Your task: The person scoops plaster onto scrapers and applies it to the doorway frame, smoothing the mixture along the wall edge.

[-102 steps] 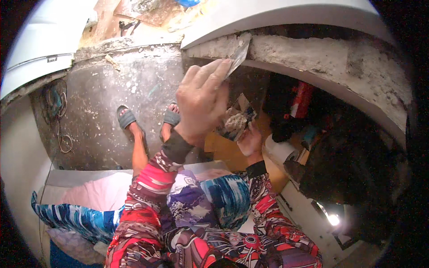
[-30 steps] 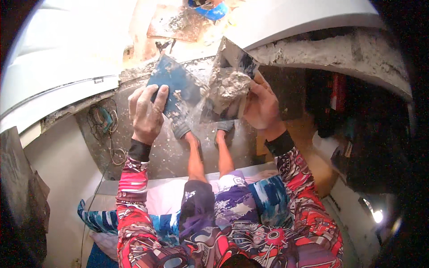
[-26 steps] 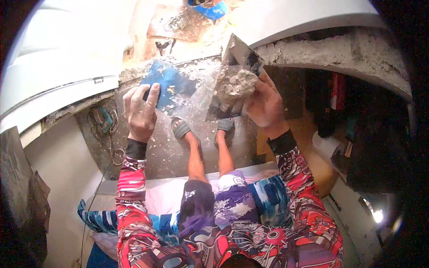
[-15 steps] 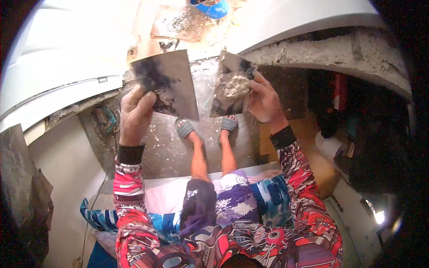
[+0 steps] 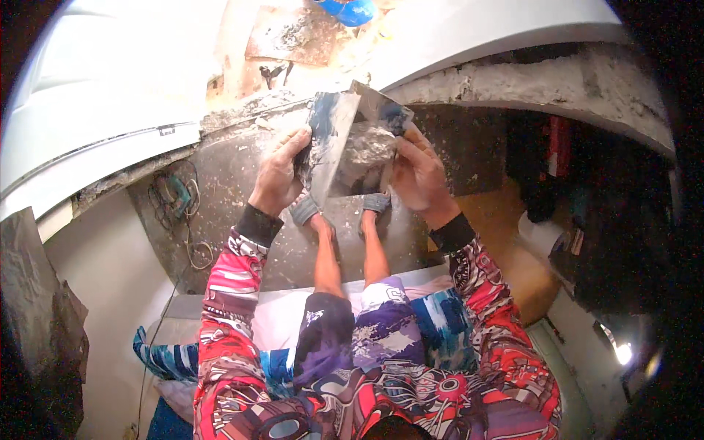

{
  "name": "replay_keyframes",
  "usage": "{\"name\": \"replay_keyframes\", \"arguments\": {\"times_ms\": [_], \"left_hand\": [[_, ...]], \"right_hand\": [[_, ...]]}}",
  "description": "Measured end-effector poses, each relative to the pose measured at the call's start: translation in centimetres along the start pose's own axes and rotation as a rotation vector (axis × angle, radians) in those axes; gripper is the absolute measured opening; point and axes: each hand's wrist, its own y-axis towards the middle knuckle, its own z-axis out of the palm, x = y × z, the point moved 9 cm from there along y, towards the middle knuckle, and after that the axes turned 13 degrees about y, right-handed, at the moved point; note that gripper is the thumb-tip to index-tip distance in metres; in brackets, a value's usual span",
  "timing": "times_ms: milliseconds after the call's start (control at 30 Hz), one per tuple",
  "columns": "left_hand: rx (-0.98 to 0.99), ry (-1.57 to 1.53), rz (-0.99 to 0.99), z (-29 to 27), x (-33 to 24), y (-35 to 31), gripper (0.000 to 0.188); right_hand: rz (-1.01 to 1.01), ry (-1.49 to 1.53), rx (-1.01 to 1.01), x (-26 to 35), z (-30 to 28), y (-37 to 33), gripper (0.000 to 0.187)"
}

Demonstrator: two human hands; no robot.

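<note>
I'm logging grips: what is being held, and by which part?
Left hand: a smeared plate, by its left edge. Right hand: a loaded plate, by its right edge.

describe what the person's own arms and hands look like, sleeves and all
The long fabric left sleeve and matching right sleeve carry a busy, curving print in red, pink, white, grey and black. Each ends in a plain black cuff, the left cuff and right cuff. The left hand and right hand are bare, without gloves.
</note>
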Motion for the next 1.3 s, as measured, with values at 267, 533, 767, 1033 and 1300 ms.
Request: {"name": "replay_keyframes", "arguments": {"times_ms": [267,533,767,1033,1300], "left_hand": [[-0.219,0.408,0.21,-4.5,-2.1,-0.1,0.027],[-0.375,0.866,0.349,1.4,-6.4,-5.0,0.031],[-0.277,1.274,0.611,6.1,-5.7,-7.3,0.009],[-0.283,1.379,0.791,5.2,-1.5,-8.5,0.004],[-0.519,0.938,0.478,2.8,-6.9,-8.8,0.018]], "right_hand": [[0.289,0.456,-0.043,0.8,-1.2,-1.1,0.019],[0.277,0.305,-0.014,-1.0,-1.8,-0.5,0.025],[0.192,0.302,-0.13,1.0,0.1,-0.2,0.02],[0.125,0.363,-0.139,2.6,-0.2,1.6,0.021],[0.256,0.44,-0.07,-0.2,-1.9,-0.4,0.028]]}}
